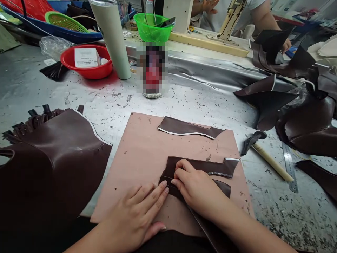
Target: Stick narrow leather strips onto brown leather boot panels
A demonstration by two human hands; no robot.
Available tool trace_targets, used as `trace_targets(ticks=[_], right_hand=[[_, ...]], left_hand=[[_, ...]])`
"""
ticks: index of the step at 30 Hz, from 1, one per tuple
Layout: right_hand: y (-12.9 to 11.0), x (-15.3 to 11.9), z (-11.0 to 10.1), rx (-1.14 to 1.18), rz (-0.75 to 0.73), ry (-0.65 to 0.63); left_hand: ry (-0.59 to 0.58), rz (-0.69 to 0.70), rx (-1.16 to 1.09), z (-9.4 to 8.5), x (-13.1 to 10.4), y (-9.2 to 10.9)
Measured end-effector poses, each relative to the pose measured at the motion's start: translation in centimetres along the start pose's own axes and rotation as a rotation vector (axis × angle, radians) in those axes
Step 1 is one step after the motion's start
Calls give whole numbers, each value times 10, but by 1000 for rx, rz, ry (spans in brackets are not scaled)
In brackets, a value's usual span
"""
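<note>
Two dark brown leather pieces meet under my hands on a pink board point(137, 151). The upper one, a cut leather piece point(170, 165), has a stepped, white-edged right end. From beneath my right hand a second leather piece point(223, 187) shows and runs toward my lap. My right hand point(198, 186) has thumb and fingers pinched at the left part of the upper piece's lower edge. My left hand point(143, 207) lies flat with fingers stretched, its fingertips touching the leather's left end. Farther up the board rests another leather strip point(188, 127) with a white lower edge.
A large brown leather panel point(71, 140) lies left. To the right are a hammer point(272, 162), a steel ruler point(289, 170) and piled leather pieces point(308, 116). A red bowl point(86, 72), a tumbler point(113, 42) and a green basket point(154, 33) stand behind. Another person's arm point(267, 17) shows beyond.
</note>
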State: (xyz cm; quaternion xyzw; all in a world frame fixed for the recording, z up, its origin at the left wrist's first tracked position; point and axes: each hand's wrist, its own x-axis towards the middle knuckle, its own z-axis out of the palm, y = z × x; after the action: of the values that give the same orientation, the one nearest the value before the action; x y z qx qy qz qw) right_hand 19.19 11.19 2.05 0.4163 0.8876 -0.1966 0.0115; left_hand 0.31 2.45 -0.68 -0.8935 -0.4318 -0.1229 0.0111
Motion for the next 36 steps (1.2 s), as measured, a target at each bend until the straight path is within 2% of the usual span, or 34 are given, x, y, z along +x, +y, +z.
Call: trace_targets(ticks=[2, 6, 11, 16, 21, 25, 31, 36], right_hand=[[-1, 1, 1, -12, -4, 3], [5, -7, -4, -80, 9, 9], [34, -32, -26, -92, 85, 18], [53, -42, -42, -13, 193, -78], [57, -35, -42, -19, 201, -91], [57, -30, -40, -45, 208, -117], [60, -31, -37, -112, 277, -90], [82, -56, -44, 134, 420, -15]], left_hand=[[25, 42, 27, 0, 5, 0], [3, 129, 73, 1, 15, 1], [13, 107, 74, -1, 21, 1], [-49, 60, 77, -2, 24, 3], [-72, 75, 101, -3, 31, 3], [-80, 131, 124, 0, 49, 3], [-228, 277, 21, 0, 86, 1], [-163, 368, -37, -2, 94, -6]])
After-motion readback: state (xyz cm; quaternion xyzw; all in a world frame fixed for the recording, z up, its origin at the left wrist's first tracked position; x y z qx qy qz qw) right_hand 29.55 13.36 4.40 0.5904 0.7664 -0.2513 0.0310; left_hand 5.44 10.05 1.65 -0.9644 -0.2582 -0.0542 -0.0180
